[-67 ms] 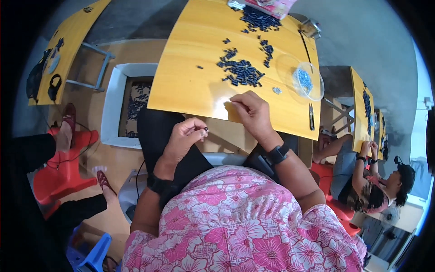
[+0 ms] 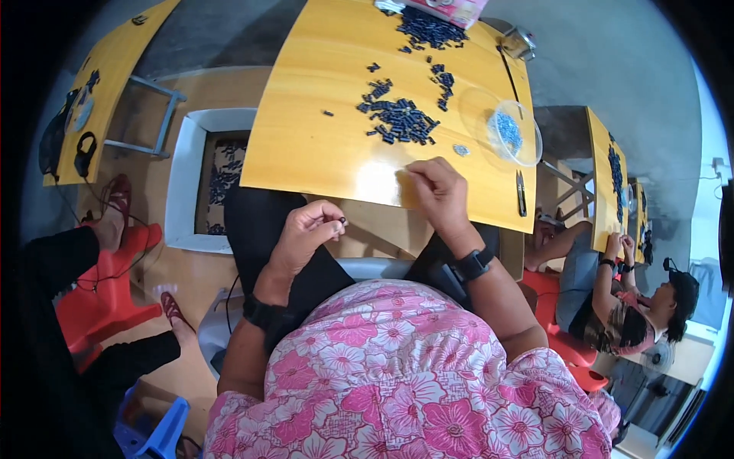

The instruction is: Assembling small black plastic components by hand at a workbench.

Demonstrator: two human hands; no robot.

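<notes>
My left hand (image 2: 304,233) is raised over my lap below the table's near edge, its fingertips pinched on a small dark part (image 2: 342,222). My right hand (image 2: 438,191) rests on the yellow table (image 2: 321,145) near the front edge, fingers curled down on the surface; whether they hold anything is hidden. Just beyond it lies a pile of small dark blue parts (image 2: 399,120), with a second pile (image 2: 428,29) at the table's far end. A clear round dish (image 2: 505,128) with pale blue bits sits to the right of the pile.
A white box (image 2: 183,183) with dark parts stands on the floor at left. Red stools (image 2: 107,294) and a person's legs are at lower left. A dark tool (image 2: 521,195) lies at the table's right edge. Another person (image 2: 619,298) works at a table on the right.
</notes>
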